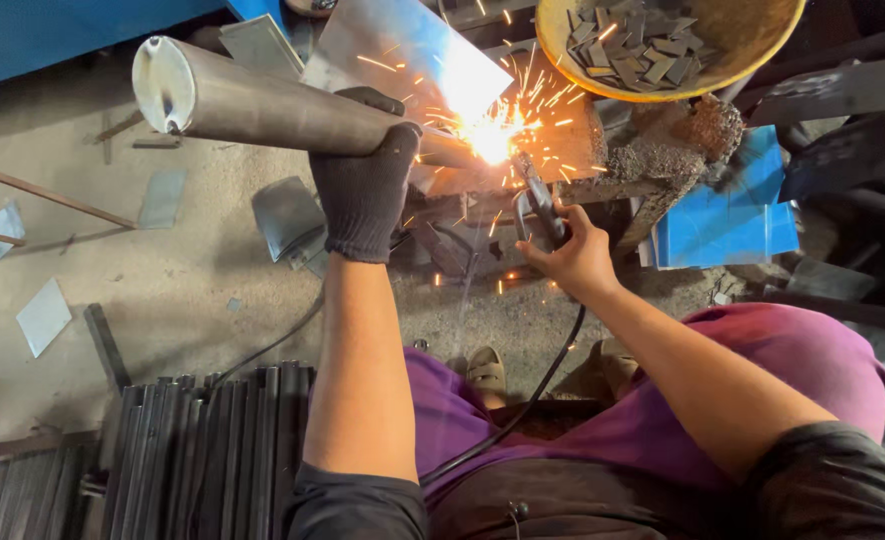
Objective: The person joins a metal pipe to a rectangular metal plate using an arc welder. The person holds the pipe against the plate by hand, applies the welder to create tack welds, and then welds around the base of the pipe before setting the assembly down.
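My left hand [364, 185], in a dark knitted glove, grips a long metal tube [252, 103] from above and holds it level. Its far end lies at a bright arc with flying sparks [490, 135] against a shiny sheet-metal piece [402, 45]. My bare right hand [569, 255] holds a welding electrode holder [537, 205] whose tip reaches into the sparks. A black cable [522, 410] runs from the holder down across my purple-clad lap.
A yellow bowl [752, 40] of small metal pieces sits at the top right above a crusted stand [662, 150]. A stack of dark metal bars [212, 450] lies at the lower left. Sheet offcuts [42, 315] dot the concrete floor. A blue panel [732, 225] leans at right.
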